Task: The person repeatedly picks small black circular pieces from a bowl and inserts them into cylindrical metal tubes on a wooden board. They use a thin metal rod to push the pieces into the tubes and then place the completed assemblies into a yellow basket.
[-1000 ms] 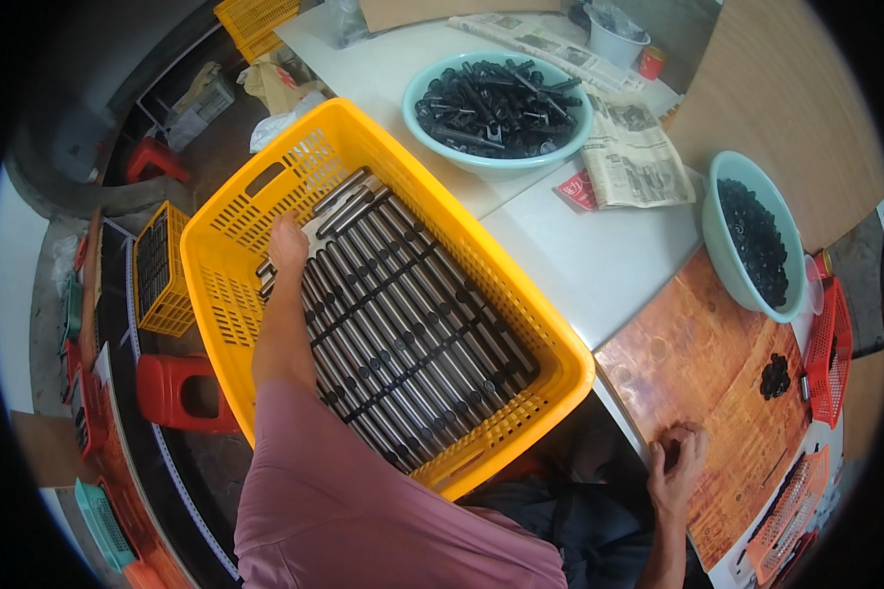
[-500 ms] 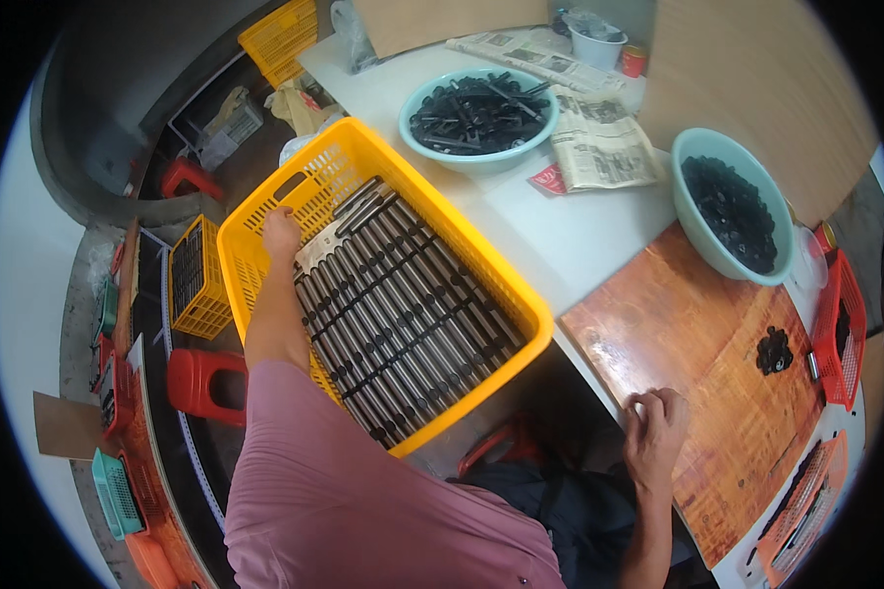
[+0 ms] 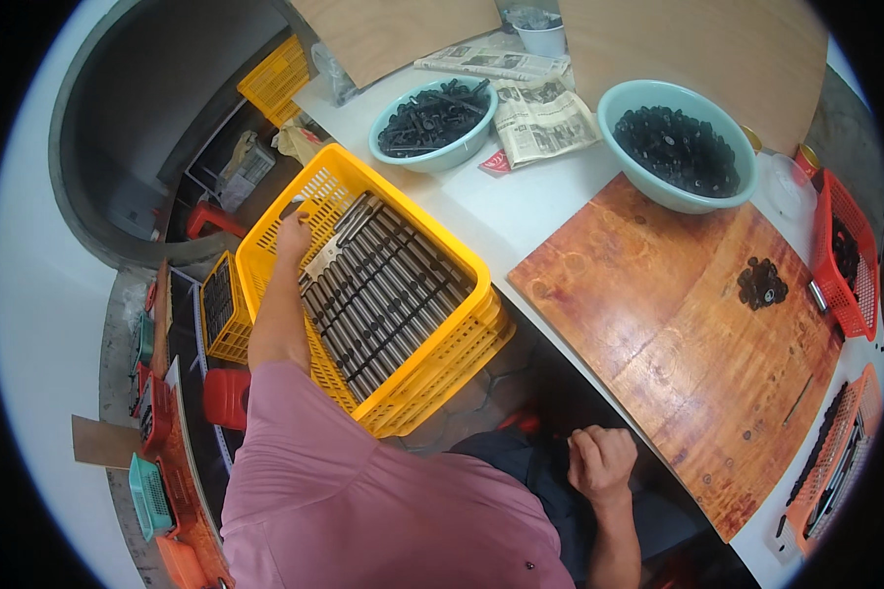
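A yellow plastic crate [image 3: 476,277] stands in front of me on the left, on top of another of its kind. Rows of dark metal rods [image 3: 403,294] lie in it, with black round pieces along them. My left hand [image 3: 293,239] is at the handle slot of the crate's far left end, its fingers curled on the wall there; the fingertips are partly hidden. My right hand [image 3: 604,463] hangs above my lap beside the wooden board [image 3: 648,324], its fingers curled in a loose fist with nothing visible in it.
Two pale blue basins, one with black parts [image 3: 432,123], one with black round pieces [image 3: 678,147], stand on the white table by folded newspaper [image 3: 545,123]. Small black pieces [image 3: 761,283] lie on the board. Red [image 3: 848,260] and orange [image 3: 835,471] baskets line the right edge.
The view has shifted. My right hand has drawn back from the board's edge to above my lap. My left hand has come up to the crate's handle slot.
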Available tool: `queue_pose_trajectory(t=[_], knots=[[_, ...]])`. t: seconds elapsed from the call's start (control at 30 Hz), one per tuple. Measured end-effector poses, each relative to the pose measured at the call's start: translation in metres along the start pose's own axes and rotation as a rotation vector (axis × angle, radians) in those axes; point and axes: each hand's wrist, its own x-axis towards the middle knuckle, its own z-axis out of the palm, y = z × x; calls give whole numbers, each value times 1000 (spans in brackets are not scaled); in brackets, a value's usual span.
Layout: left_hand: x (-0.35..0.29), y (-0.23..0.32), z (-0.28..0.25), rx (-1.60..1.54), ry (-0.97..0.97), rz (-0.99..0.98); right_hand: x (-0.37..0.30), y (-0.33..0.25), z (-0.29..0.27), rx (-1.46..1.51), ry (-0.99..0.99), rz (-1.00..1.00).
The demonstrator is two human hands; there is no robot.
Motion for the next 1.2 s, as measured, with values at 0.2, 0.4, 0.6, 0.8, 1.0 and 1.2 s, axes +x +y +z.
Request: queue_pose_trajectory(t=[0.2,0.4,0.6,0.8,1.0,1.2], knots=[[-21,-14,38,89,-255,-89,-33,10,15,-105,-101,-23],[-6,-20,77,-80,-485,-191,-16,1,11,-187,-37,-8],[28,-37,132,-27,-487,-30,-18,-1,24,-215,-183,42],[51,-42,151,85,-598,-9,-25,-6,31,-271,-278,126],[64,-56,165,114,-565,95,-33,-4,39,-276,-345,205],[73,-56,179,54,-485,149,-37,3,48,-271,-355,219]])
